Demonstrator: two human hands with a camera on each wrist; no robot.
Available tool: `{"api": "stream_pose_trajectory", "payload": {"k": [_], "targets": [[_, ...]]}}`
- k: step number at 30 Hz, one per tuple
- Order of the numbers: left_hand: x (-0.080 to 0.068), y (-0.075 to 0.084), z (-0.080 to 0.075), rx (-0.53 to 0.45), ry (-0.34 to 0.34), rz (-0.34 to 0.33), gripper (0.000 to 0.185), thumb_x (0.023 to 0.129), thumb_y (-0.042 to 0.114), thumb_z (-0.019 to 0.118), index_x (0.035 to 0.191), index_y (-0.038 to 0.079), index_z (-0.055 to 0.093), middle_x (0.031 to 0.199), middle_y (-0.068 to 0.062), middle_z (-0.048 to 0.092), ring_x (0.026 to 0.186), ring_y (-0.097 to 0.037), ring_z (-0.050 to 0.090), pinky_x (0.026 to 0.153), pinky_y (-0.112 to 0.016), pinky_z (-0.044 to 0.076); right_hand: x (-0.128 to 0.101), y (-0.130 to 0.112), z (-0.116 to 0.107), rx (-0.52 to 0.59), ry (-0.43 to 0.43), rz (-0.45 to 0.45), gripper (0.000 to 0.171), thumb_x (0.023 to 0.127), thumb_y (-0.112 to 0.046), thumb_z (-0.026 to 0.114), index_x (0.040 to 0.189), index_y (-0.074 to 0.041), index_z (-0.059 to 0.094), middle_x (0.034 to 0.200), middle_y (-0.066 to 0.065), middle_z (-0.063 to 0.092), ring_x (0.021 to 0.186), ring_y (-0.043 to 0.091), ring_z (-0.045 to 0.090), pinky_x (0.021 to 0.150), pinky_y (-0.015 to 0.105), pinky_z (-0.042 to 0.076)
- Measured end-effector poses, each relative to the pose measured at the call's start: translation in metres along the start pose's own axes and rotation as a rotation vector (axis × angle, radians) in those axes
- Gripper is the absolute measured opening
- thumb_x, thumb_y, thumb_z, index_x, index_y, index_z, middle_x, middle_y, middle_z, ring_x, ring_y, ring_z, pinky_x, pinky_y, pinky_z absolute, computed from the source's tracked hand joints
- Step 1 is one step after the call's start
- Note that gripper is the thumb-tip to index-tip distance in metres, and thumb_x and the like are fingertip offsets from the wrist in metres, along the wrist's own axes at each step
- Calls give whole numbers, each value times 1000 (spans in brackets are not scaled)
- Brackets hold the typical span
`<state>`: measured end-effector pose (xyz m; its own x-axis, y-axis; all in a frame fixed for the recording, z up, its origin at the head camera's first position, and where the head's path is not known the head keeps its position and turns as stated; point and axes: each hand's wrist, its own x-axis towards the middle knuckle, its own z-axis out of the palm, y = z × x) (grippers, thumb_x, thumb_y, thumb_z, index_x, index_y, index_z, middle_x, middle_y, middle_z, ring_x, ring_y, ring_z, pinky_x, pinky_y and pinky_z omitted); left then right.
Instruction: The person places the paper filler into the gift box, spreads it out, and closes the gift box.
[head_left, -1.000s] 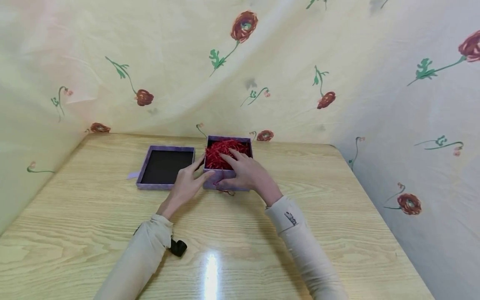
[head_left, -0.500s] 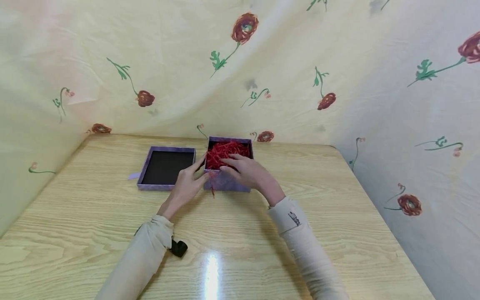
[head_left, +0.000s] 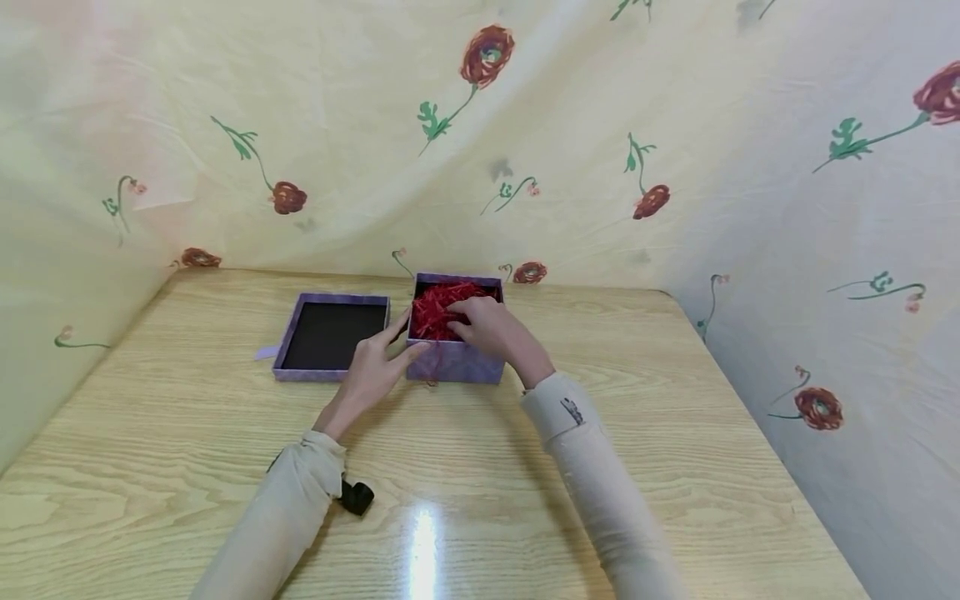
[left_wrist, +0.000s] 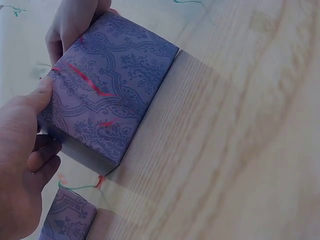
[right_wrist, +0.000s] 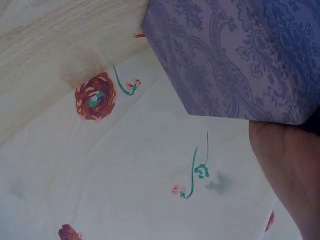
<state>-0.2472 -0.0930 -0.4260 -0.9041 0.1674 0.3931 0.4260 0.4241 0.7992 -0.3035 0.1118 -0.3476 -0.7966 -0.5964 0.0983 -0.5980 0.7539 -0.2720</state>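
Observation:
A purple patterned gift box [head_left: 467, 364] stands at the back of the table, filled with red shredded paper [head_left: 437, 310]. My left hand [head_left: 373, 367] holds the box's front left corner, thumb at the front rim and fingers against the left side, as the left wrist view also shows. Over the right part of the box, my right hand [head_left: 491, 327] dips its bent fingers and thumb into the shredded paper; the fingertips are hidden. Red strands [left_wrist: 90, 82] hang down the front face. In the right wrist view, the box side [right_wrist: 215, 60] covers most of this hand.
Left of the box lies the box lid [head_left: 309, 375], inside up, black within, with a lilac ribbon tab [head_left: 266, 352]. A small black object [head_left: 357, 498] shows beside the left sleeve. Floral cloth [head_left: 337, 200] hangs behind the wooden table [head_left: 450, 450].
My right hand has gone from spread fingers on top of the shredded paper to bent fingers down in it. The strands hanging at the front have shifted. My left hand keeps its place.

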Motion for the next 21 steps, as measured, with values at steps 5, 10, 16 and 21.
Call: {"api": "stream_pose_trajectory", "payload": {"k": [5,10,16,21], "targets": [[-1,0,0,-3,-7,-1,66,91,48,59,149,32,31,137,-15,50,78,-33,63,82,-46,46,11,0,-1,17,-4,90,27,92,-14,62,117,-5,66,99,7,67,77,15,55,71,31,46],[-1,0,-1,4,-13,10,67,91,47,59,149,31,31,149,-6,35,130,-29,40,99,-49,38,21,3,3,-22,-9,116,12,90,-9,61,100,-5,66,78,4,58,66,16,47,61,29,38],[1,-1,0,-4,-2,23,67,91,48,59,149,26,33,147,-2,37,129,-28,42,98,-49,39,28,5,5,-75,-24,134,6,92,-12,59,94,-7,63,76,3,56,64,17,48,60,30,38],[0,-2,-1,-12,-1,18,67,91,47,60,149,27,33,147,-5,39,130,-26,40,98,-48,39,26,1,3,-61,-103,129,15,97,-18,52,102,-8,62,83,5,60,72,18,53,66,32,41]]}}
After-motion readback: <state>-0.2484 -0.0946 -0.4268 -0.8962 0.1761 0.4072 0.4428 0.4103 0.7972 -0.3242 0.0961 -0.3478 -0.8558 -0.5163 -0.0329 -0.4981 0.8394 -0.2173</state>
